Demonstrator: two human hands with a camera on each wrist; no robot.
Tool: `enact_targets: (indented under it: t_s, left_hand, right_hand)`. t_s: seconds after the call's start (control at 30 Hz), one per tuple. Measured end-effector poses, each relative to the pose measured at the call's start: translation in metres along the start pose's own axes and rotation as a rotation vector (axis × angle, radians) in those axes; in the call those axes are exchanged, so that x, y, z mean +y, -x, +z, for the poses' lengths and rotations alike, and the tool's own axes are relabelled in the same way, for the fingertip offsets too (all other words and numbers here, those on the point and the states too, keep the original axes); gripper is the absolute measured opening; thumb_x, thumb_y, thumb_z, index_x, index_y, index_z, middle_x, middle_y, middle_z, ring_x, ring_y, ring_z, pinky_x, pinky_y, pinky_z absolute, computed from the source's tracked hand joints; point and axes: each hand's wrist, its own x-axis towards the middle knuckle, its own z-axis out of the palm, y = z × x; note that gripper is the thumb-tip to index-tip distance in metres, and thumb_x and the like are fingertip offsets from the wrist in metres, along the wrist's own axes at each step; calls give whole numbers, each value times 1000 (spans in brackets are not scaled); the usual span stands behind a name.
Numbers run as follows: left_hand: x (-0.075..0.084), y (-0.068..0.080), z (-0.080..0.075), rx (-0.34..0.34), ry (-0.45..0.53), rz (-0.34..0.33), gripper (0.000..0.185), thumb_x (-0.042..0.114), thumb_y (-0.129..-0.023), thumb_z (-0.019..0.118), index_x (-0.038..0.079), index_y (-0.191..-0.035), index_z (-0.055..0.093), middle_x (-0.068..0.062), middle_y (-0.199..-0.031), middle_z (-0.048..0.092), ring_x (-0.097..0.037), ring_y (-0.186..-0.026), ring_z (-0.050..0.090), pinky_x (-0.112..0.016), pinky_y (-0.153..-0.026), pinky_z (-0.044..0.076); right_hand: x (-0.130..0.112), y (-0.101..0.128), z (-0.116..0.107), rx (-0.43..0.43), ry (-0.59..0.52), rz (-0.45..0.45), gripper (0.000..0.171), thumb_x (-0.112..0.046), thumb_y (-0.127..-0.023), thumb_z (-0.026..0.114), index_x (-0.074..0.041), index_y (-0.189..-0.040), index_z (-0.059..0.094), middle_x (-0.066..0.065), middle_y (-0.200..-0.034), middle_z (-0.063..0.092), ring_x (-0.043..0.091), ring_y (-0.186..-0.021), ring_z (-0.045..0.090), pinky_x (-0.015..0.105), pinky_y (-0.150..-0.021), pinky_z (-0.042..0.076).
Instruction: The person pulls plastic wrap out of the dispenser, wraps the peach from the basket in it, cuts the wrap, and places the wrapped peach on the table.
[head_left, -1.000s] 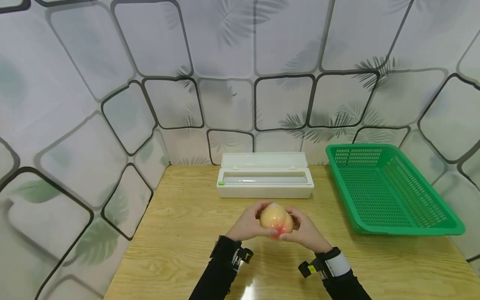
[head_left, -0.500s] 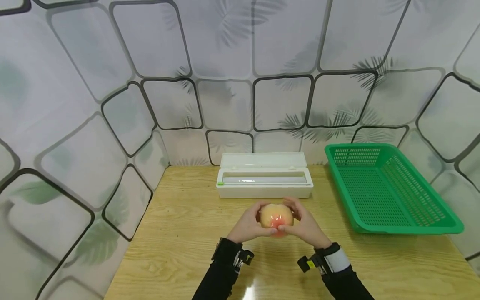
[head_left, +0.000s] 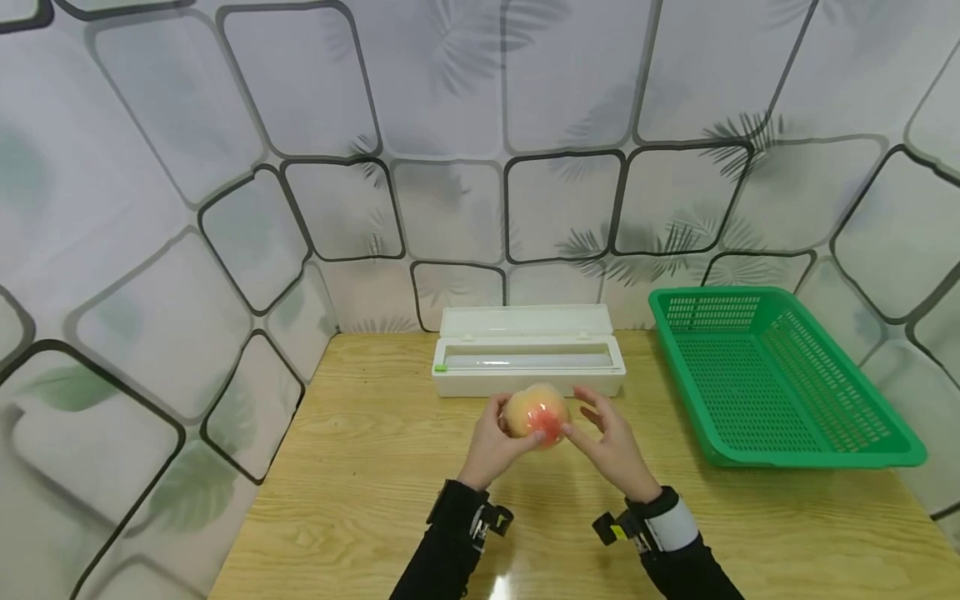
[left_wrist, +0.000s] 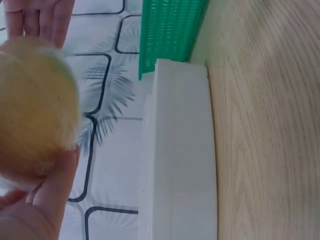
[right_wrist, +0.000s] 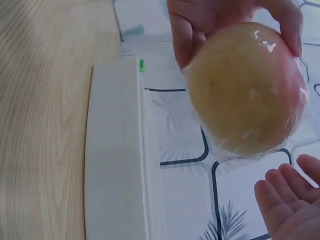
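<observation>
A yellow-and-red peach (head_left: 542, 410) wrapped in clear cling film is up in the air over the table. My left hand (head_left: 489, 448) grips it from the left, thumb on the near side. In the right wrist view, the film clings round the peach (right_wrist: 247, 90), with some wrinkles along its lower edge. My right hand (head_left: 613, 446) is just to the right, fingers spread and relaxed; its thumb tip is at the peach's edge, and I cannot tell whether it touches. The right wrist view shows those fingers (right_wrist: 287, 187) apart from the fruit.
Behind the hands stands a white cling film dispenser (head_left: 529, 383) with its lid up and a roll inside. A green plastic basket (head_left: 817, 460) sits on the right of the wooden table (head_left: 360, 467). A patterned curtain (head_left: 450, 208) encloses the back and sides.
The peach has turned and moved up and to the left with my left hand. My right hand, which held its other side, has loosened its fingers away from it.
</observation>
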Motion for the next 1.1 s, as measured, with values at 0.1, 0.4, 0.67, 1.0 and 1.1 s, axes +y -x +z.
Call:
enact_targets:
  t_s: [0.1,0.4,0.67,1.0,1.1]
  left_hand:
    - [-1,-1,0,48,81,-1,64,16,-72,74,4,-121,34,-13,-117,45,-25,-104,49,-37,-80,45]
    - [1,-1,6,134,224,32,69,15,-69,76,5,-118,29,-14,-119,38,-27,-109,46,-36,-83,44]
    - [1,0,11,138,176,110,70,18,-68,77,5,-117,30,-13,-117,41,-26,-105,48,-36,-80,45]
    - [7,1,5,110,6,170,70,18,-65,79,1,-119,38,-11,-113,50,-21,-99,52,-34,-80,45]
    - [6,0,4,92,-2,164,70,18,-64,79,2,-120,40,-10,-112,50,-19,-98,52,-34,-79,45]
  right_hand:
    - [-14,0,1,9,25,-31,49,6,-80,59,15,-123,37,30,-122,39,41,-112,38,52,-89,34]
    - [-37,3,9,-56,79,-83,49,9,-84,51,19,-126,28,35,-128,32,44,-118,32,48,-91,31]
    - [-39,5,15,-73,60,-31,51,5,-89,44,18,-131,18,32,-135,21,41,-124,23,48,-96,24]
    - [-36,3,16,-81,33,-16,57,3,-88,47,14,-134,14,33,-135,21,42,-123,24,53,-95,24]
    - [-28,2,16,-91,11,-21,58,1,-88,49,14,-134,14,32,-136,21,42,-123,24,54,-95,23]
